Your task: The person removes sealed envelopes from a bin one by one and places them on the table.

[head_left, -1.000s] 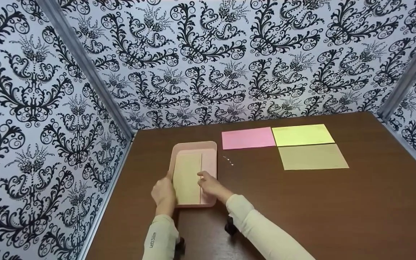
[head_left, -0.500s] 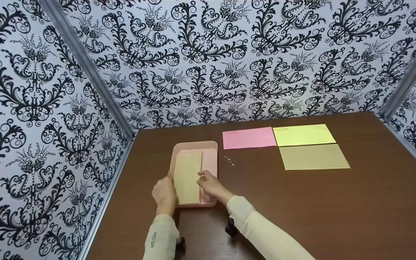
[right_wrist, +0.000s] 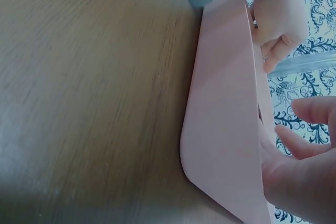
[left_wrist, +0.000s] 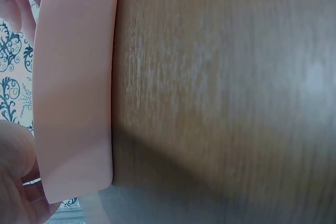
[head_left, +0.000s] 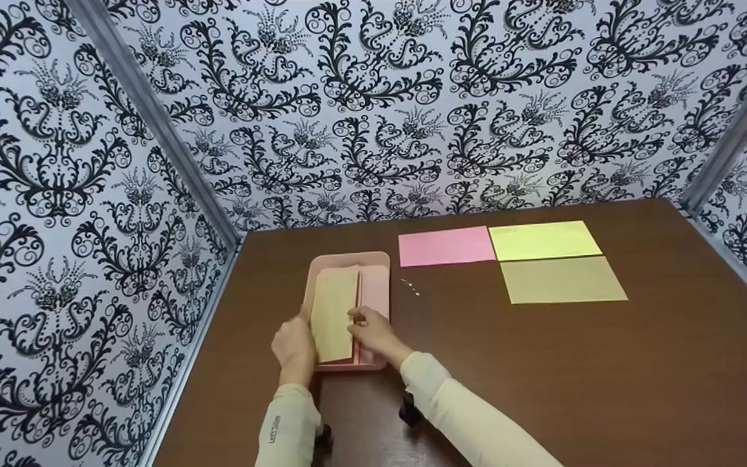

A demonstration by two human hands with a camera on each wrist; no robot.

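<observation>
- Brown table (head_left: 542, 363): a pink tray (head_left: 351, 259) is being held up by it.
- That tray's left rim is being gripped by the left hand (head_left: 294, 344), fingers curled over.
- Tan sheet (head_left: 563, 280), yellow sheet (head_left: 545, 240), pink sheet (head_left: 446, 246): being supported flat, right of the tray.
- Cream sheet (head_left: 333, 311): being contained in the tray, right edge being touched by the right hand (head_left: 374, 331); whether it's actually being pinched, can't tell.

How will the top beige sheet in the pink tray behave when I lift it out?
Likely light, as the beige sheet looks thin and flat. Probably springy rather than limp: its edge by the right hand looks raised yet fairly straight. It might catch on the way out, since the pink tray has raised walls.
</observation>
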